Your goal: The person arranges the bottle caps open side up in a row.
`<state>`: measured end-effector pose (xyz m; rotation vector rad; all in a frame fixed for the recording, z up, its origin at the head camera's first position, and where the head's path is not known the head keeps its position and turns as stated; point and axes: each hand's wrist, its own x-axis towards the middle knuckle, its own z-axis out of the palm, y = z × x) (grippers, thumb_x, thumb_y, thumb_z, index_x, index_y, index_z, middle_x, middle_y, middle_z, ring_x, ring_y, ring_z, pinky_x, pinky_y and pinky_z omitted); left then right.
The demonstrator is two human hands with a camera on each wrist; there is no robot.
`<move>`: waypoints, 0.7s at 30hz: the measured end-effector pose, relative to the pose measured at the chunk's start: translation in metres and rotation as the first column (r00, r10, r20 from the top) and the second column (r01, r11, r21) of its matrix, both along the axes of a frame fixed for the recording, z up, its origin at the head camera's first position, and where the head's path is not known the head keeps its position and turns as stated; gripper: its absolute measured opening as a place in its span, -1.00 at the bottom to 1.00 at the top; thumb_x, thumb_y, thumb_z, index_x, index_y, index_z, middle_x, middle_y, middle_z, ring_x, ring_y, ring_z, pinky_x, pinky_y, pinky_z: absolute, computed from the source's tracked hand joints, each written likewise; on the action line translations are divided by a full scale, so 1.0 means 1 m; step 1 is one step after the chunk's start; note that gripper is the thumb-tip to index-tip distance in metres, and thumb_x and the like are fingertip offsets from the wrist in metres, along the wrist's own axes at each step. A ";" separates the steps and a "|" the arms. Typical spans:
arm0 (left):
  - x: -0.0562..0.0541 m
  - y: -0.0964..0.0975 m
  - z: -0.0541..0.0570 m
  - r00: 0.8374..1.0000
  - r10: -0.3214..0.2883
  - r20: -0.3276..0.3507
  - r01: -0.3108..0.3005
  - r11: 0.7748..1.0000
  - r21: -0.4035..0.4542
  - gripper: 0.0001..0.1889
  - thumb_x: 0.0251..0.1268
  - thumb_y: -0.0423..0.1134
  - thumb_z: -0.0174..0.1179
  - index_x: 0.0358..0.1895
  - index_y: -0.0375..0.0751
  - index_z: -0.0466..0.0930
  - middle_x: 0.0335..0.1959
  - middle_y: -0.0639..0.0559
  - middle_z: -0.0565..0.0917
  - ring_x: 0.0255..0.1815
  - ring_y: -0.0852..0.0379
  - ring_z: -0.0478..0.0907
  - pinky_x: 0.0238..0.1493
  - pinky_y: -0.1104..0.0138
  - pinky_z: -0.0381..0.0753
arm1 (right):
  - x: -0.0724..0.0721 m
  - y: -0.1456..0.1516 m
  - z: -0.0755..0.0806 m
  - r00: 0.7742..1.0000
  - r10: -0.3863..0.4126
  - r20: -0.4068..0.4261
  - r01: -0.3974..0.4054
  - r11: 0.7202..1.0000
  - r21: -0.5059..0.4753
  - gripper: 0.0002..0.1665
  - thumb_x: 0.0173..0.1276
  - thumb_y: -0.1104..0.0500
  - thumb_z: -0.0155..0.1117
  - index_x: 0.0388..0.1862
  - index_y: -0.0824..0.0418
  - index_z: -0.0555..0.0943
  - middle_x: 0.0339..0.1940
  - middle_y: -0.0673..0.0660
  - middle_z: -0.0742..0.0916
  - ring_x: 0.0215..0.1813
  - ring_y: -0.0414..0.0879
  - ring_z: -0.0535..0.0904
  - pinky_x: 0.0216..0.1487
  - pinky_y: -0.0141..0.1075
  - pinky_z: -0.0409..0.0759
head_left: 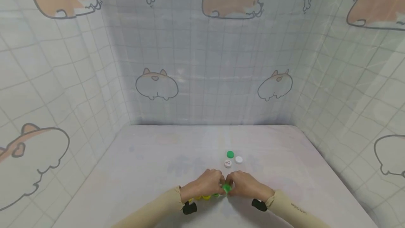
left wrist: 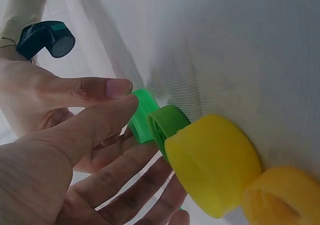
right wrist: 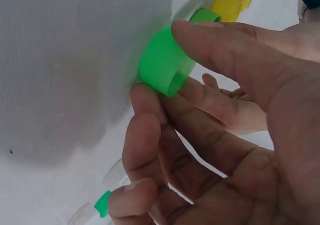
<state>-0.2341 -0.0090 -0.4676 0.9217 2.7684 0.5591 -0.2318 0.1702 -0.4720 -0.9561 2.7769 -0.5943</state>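
Note:
A bright green bottle cap (head_left: 226,188) stands on the table between my two hands. My right hand (head_left: 245,184) pinches it between thumb (right wrist: 200,42) and fingers. From the other side my left hand (head_left: 209,181) has its thumb (left wrist: 107,117) and fingers around the same cap. Right beside this cap (left wrist: 143,116) stands a darker green ribbed cap (left wrist: 170,122). A yellow cap (left wrist: 215,162) and an orange-yellow cap (left wrist: 287,190) follow in a row, partly hidden behind the left hand in the head view.
Beyond the hands lie a green cap (head_left: 230,154), a white cap (head_left: 238,159) and a white cap with dark markings (head_left: 227,163). The pale table (head_left: 152,150) is bounded by a back wall (head_left: 202,108) and side walls of printed sheeting.

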 end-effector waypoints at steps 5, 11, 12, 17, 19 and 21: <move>-0.002 0.000 -0.001 0.999 0.025 0.036 -0.024 0.999 -0.024 -0.83 -0.06 -0.10 0.49 -0.41 -0.04 0.75 -0.49 0.28 0.63 -0.50 0.37 0.37 -0.34 0.42 0.31 | 0.000 0.000 -0.001 1.000 0.006 0.023 -0.006 1.000 -0.006 -0.70 -0.04 0.15 0.53 -0.26 0.10 0.71 -0.38 -0.15 0.72 -0.30 -0.30 0.54 -0.25 -0.35 0.49; -0.001 0.000 -0.004 0.998 0.028 0.051 -0.027 0.999 -0.027 -0.77 -0.05 -0.03 0.48 -0.34 -0.03 0.75 -0.38 0.28 0.62 -0.40 0.39 0.40 -0.21 0.37 0.38 | 0.002 0.001 -0.004 1.000 0.002 0.025 -0.002 1.000 -0.012 -0.64 -0.06 0.08 0.56 -0.24 0.10 0.70 -0.34 -0.15 0.70 -0.29 -0.31 0.52 -0.26 -0.38 0.48; -0.001 0.000 -0.004 0.998 0.029 0.057 -0.028 0.999 -0.026 -0.75 -0.05 -0.02 0.48 -0.33 -0.04 0.75 -0.36 0.27 0.62 -0.39 0.39 0.40 -0.20 0.37 0.39 | 0.002 0.001 -0.004 1.000 0.004 0.018 -0.004 1.000 -0.008 -0.62 -0.06 0.06 0.57 -0.23 0.10 0.69 -0.33 -0.14 0.70 -0.29 -0.31 0.52 -0.25 -0.38 0.48; 0.001 -0.001 -0.002 0.995 0.036 0.090 -0.035 0.999 -0.010 -0.71 -0.06 -0.02 0.49 -0.32 -0.11 0.75 -0.37 0.23 0.60 -0.42 0.37 0.38 -0.28 0.44 0.39 | 0.004 0.002 -0.002 1.000 0.019 -0.014 -0.019 1.000 0.022 -0.52 -0.08 -0.02 0.58 -0.16 0.10 0.68 -0.30 -0.12 0.68 -0.28 -0.32 0.51 -0.26 -0.39 0.46; 0.002 -0.001 0.000 0.993 0.029 0.110 -0.029 1.000 0.007 -0.70 -0.06 -0.04 0.49 -0.30 -0.13 0.75 -0.40 0.22 0.58 -0.44 0.37 0.35 -0.34 0.48 0.38 | 0.005 0.003 -0.001 1.000 0.026 -0.017 -0.025 0.999 0.028 -0.49 -0.09 -0.05 0.59 -0.14 0.09 0.68 -0.30 -0.12 0.67 -0.28 -0.31 0.51 -0.26 -0.38 0.45; 0.002 -0.001 0.000 0.991 0.016 0.135 -0.020 0.999 0.030 -0.70 -0.05 -0.06 0.48 -0.29 -0.16 0.76 -0.47 0.23 0.56 -0.48 0.37 0.34 -0.41 0.51 0.37 | 0.005 0.004 0.001 0.999 0.035 -0.020 -0.034 0.999 0.028 -0.48 -0.10 -0.07 0.59 -0.14 0.09 0.68 -0.31 -0.12 0.67 -0.28 -0.29 0.53 -0.27 -0.37 0.45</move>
